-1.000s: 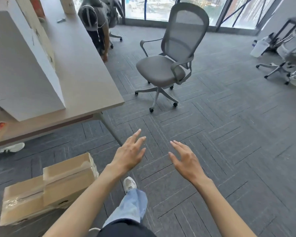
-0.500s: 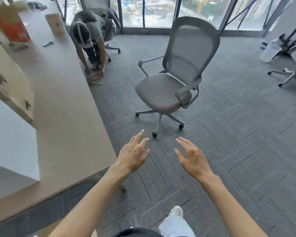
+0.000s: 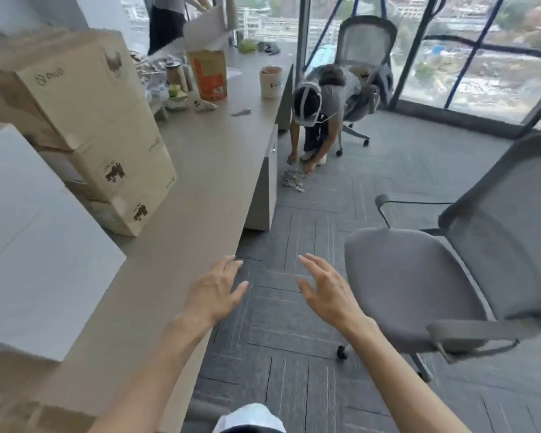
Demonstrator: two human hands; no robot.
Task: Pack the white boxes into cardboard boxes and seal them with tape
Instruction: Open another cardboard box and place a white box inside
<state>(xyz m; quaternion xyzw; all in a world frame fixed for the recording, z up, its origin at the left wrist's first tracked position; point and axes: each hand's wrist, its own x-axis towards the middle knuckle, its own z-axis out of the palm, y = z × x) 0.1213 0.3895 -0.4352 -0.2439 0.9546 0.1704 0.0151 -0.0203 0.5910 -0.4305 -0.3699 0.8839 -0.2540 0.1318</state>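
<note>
At the left edge of the frame a large white box (image 3: 28, 245) stands on the wooden desk (image 3: 206, 189). Its faces look smooth, flat and stiff, with no handle or cut-out showing. It would probably slip under a one-handed pinch, so the safer hold is two flat palms on opposite side faces, or fingers hooked under the bottom edges. Its weight cannot be read from here; given its bulk, expect to need both arms.

Just behind it, in the upper left, is a stack of cardboard boxes (image 3: 88, 126), brown and corrugated, with torn patches on their faces. They look rigid enough to carry by the bottom corners, though the flaps would bend if pulled. No tape roll can be made out.

Toward the lower centre, the left hand (image 3: 214, 292) hovers over the desk's near edge with fingers spread and loose, grasping nothing. Beside it but apart, the right hand (image 3: 325, 292) is likewise relaxed and empty over the grey carpet (image 3: 294, 354). Neither touches the white box, which sits near the left hand.

Further up the desk, at top centre, stand an orange-labelled bag (image 3: 208, 75) and a paper cup (image 3: 270, 81). Right of those, another person (image 3: 319, 110) crouches on the floor. A grey office chair (image 3: 434, 292) fills the right of the frame, close to the right hand.
</note>
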